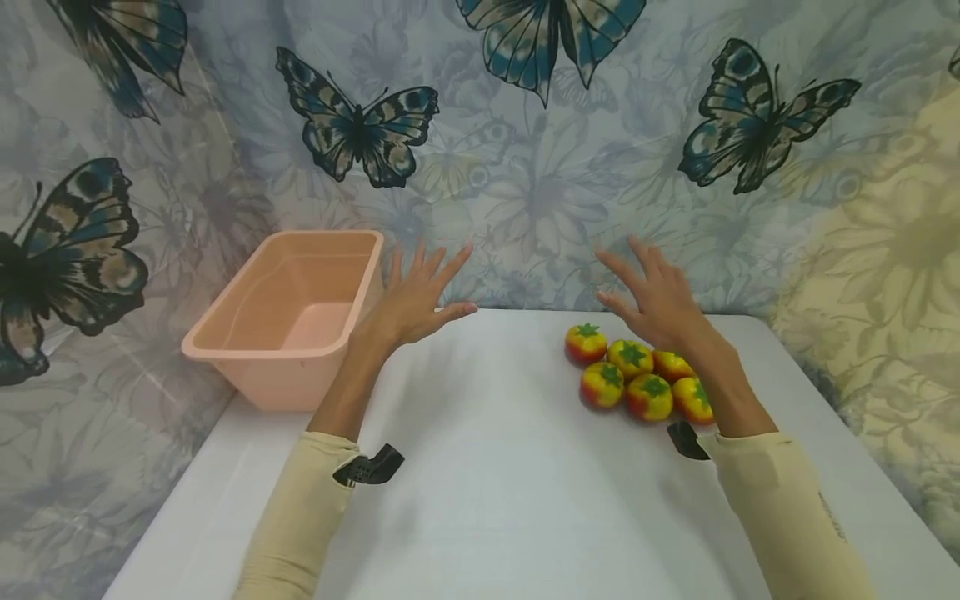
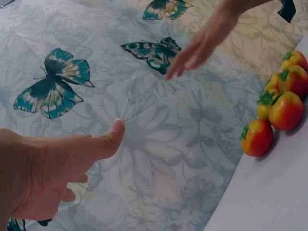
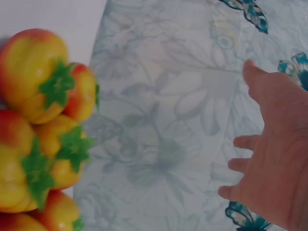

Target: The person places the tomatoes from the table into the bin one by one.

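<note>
My left hand is held up with fingers spread, just right of a peach-coloured plastic tub. It holds nothing. Opposite it, my right hand is also raised, fingers apart and nothing in its grasp. Below and beside that hand, several red-and-yellow persimmon-like fruits with green leafy tops sit in a cluster on the white table. My right forearm partly hides the rightmost ones. In the right wrist view the fruits lie left of the hand, apart from it.
The tub stands at the table's back left, and its inside floor shows bare. Behind the table hangs a cloth or paper backdrop with butterflies and flowers. A dark strap piece sits at each wrist.
</note>
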The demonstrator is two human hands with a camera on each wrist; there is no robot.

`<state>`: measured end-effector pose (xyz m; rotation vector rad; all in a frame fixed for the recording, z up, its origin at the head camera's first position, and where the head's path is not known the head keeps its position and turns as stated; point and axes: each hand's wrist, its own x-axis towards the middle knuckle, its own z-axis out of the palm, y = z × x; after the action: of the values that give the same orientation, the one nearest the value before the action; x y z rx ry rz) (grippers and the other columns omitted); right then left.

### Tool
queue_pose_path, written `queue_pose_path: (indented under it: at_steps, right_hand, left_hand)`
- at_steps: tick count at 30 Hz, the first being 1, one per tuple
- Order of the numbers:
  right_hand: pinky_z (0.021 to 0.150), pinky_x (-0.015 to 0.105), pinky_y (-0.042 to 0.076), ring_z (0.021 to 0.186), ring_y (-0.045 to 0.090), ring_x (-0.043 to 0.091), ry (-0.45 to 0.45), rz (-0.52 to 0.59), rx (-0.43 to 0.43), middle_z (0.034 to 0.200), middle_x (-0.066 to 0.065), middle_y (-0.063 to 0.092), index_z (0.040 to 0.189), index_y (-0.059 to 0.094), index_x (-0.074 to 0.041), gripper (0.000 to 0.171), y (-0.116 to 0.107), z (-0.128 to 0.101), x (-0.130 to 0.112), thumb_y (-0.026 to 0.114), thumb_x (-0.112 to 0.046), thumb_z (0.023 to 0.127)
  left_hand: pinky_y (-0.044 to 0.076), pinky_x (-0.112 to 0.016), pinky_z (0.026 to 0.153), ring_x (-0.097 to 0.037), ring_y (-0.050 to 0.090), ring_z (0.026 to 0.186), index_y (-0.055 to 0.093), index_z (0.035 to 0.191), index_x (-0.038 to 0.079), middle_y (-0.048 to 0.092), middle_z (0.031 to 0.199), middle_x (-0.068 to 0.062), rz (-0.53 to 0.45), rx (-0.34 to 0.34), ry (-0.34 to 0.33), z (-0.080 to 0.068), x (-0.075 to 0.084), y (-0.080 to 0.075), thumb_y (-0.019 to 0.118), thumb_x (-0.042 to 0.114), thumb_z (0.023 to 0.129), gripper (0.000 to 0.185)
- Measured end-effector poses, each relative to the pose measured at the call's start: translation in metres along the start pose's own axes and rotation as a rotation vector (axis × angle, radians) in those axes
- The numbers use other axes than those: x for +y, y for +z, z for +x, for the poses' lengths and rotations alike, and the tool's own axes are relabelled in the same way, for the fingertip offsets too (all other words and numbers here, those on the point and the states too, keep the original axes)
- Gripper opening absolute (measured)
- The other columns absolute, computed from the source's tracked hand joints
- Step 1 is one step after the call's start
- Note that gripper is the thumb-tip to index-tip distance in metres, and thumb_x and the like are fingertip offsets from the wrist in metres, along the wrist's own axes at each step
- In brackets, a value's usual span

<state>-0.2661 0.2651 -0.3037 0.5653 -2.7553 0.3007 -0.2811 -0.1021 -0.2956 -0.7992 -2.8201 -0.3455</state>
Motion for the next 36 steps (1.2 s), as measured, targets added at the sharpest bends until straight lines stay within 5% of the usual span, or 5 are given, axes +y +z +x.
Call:
queue_pose_path:
  at_steps: [7, 13, 16, 28, 36]
  right_hand:
    - [0.097, 0.07, 0.001, 0.134, 0.002, 0.047, 0.061, -0.005, -0.164, 0.15, 0.021, 0.009, 0.146, 0.022, -0.033, 0.063, 0.018, -0.032, 0.011, 0.044, -0.052, 0.09]
    - [0.095, 0.072, 0.003, 0.131, 0.003, 0.052, 0.088, -0.07, -0.251, 0.148, 0.027, 0.01, 0.146, 0.023, -0.028, 0.065, 0.036, -0.051, 0.027, 0.044, -0.054, 0.09]
    - [0.093, 0.073, 0.004, 0.129, 0.007, 0.055, 0.106, -0.078, -0.293, 0.146, 0.029, 0.013, 0.146, 0.023, -0.028, 0.065, 0.05, -0.06, 0.036, 0.042, -0.056, 0.09]
    - [0.094, 0.072, 0.001, 0.133, 0.003, 0.049, 0.104, -0.064, -0.228, 0.15, 0.022, 0.008, 0.144, 0.027, -0.033, 0.065, 0.085, -0.081, 0.054, 0.039, -0.062, 0.088]
    - [0.091, 0.075, 0.002, 0.134, 0.012, 0.045, 0.073, -0.105, -0.232, 0.153, 0.006, 0.011, 0.141, 0.032, -0.039, 0.057, 0.096, -0.081, 0.054, 0.033, -0.063, 0.089]
  left_hand:
    - [-0.008, -0.055, 0.106, -0.029, 0.007, 0.139, -0.005, 0.141, 0.048, 0.01, 0.153, 0.0, -0.082, -0.01, -0.001, -0.022, 0.002, -0.005, 0.036, 0.07, 0.083, 0.074]
    - [0.02, -0.061, 0.101, -0.028, 0.019, 0.137, 0.005, 0.142, 0.049, 0.023, 0.149, -0.003, -0.096, 0.063, -0.011, -0.044, -0.005, -0.021, 0.041, 0.066, 0.084, 0.07]
    - [0.017, -0.061, 0.102, -0.023, 0.023, 0.135, 0.009, 0.143, 0.046, 0.03, 0.146, -0.003, -0.058, 0.105, 0.007, -0.056, -0.01, -0.029, 0.042, 0.063, 0.085, 0.069]
    - [0.035, -0.053, 0.094, -0.024, 0.04, 0.124, 0.009, 0.144, 0.044, 0.025, 0.149, 0.003, -0.077, 0.097, -0.054, -0.095, -0.05, -0.038, 0.044, 0.058, 0.088, 0.068]
    - [0.041, -0.047, 0.086, -0.027, 0.053, 0.104, 0.047, 0.131, 0.016, 0.051, 0.126, -0.006, -0.058, 0.105, -0.205, -0.13, -0.081, -0.041, 0.047, 0.064, 0.083, 0.068]
